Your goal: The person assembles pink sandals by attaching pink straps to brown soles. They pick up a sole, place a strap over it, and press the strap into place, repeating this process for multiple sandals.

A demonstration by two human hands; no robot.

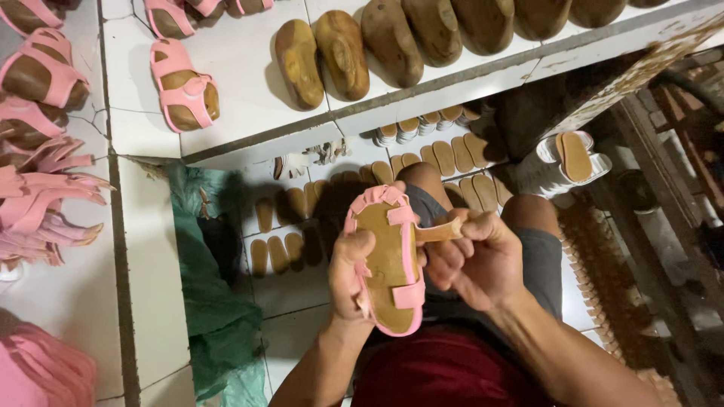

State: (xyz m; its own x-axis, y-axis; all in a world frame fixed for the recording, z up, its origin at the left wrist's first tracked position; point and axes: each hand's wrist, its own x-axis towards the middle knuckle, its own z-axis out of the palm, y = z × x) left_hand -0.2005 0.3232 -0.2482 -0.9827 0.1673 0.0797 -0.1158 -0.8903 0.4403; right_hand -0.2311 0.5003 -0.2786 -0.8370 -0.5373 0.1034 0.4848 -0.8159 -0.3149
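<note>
My left hand (348,273) grips the left edge of a small pink sandal upper stretched over a tan insole and last (386,260), sole side up, held above my lap. My right hand (475,260) pinches a loose tan strap end (440,231) that runs across the sandal's right side, pulled to the right. Pink straps cross the tan sole near the toe and the heel.
A white tiled bench (249,83) ahead carries bare wooden lasts (343,53) and lasts with pink uppers (183,84). Loose pink straps (41,200) pile at left. Tan insoles (283,226) lie on the floor below, beside green cloth (207,286). White soles (573,158) stack at right.
</note>
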